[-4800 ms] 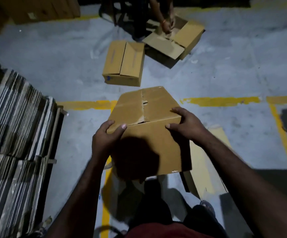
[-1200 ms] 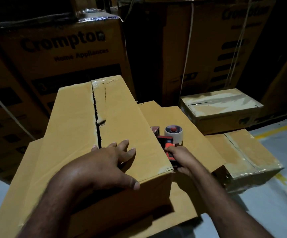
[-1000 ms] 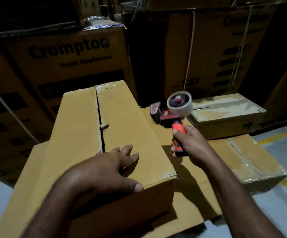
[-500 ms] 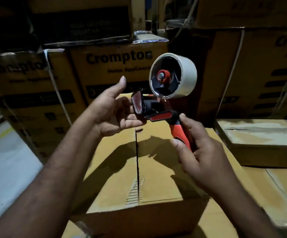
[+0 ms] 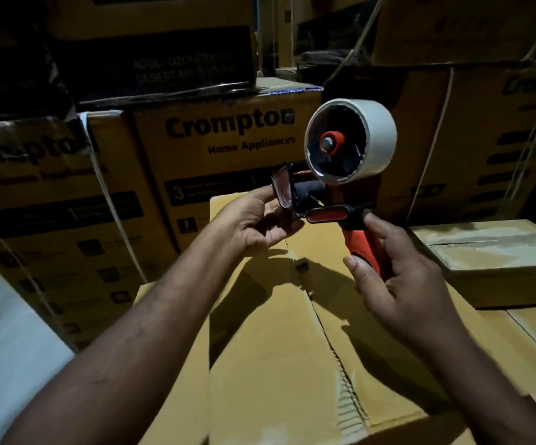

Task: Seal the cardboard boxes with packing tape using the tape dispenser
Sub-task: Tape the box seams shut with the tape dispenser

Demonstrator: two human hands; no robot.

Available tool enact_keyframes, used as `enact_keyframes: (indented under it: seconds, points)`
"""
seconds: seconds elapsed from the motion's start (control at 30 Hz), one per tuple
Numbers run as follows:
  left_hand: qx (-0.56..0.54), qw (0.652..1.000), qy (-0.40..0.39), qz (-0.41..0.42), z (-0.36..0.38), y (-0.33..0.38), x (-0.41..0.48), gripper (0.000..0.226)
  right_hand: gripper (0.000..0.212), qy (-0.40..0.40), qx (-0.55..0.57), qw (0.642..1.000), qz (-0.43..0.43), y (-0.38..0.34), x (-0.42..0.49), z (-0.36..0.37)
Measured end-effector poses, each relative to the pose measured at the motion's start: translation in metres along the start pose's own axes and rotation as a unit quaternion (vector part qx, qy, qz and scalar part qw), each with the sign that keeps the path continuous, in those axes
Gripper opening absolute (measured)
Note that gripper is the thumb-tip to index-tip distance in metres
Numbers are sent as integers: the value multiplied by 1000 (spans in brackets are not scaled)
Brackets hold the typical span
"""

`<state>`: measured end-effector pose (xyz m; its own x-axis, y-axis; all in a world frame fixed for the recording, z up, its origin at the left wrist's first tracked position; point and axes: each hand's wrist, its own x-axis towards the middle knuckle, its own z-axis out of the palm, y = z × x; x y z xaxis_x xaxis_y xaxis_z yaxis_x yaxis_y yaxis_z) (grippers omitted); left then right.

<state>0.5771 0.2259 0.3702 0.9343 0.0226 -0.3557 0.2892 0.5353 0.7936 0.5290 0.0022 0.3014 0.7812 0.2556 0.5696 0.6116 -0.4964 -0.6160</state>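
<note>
Tall stacks of printed cartons (image 5: 221,149) are filling the far side of a dim storeroom. Near me, in the middle, a plain cardboard box (image 5: 260,364) is lying with its top flaps folded down; its centre seam (image 5: 327,345) is gaping slightly and showing no tape, so I judge that sealing this one has not yet begun. To the right, a smaller taped box (image 5: 491,252) is sitting with glossy tape across its top, seemingly finished. I am holding the tape dispenser (image 5: 334,200) in the air above the open seam, its white tape roll (image 5: 379,136) uppermost. My right hand (image 5: 398,284) is gripping the orange handle (image 5: 364,248), fingers wrapped around it. My left hand (image 5: 254,226) is pinching the dispenser's front end, thumb against the clear flap (image 5: 283,191); whether it is holding the tape's loose end, I cannot tell.
</note>
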Motion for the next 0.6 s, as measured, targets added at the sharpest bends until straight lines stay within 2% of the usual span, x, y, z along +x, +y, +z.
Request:
enact_keyframes:
  seconds: [0.23, 0.33, 0.4, 0.5, 0.6]
  points:
    - [20, 999, -26, -22, -26, 30, 35, 26, 66, -8, -48, 999, 9, -8, 24, 22]
    - [1, 998, -55, -24, -33, 36, 43, 44, 67, -3, -39, 999, 15, -7, 39, 27]
    - [-27, 997, -69, -14, -35, 43, 48, 38, 67, -5, -24, 1000, 18, -8, 50, 31]
    - [-58, 995, -76, -1, -36, 54, 57, 13, 68, -1, -9, 1000, 10, -7, 68, 34]
    - [-65, 995, -74, -12, -42, 63, 68, 10, 66, 3, 0, 1000, 9, -3, 87, 37]
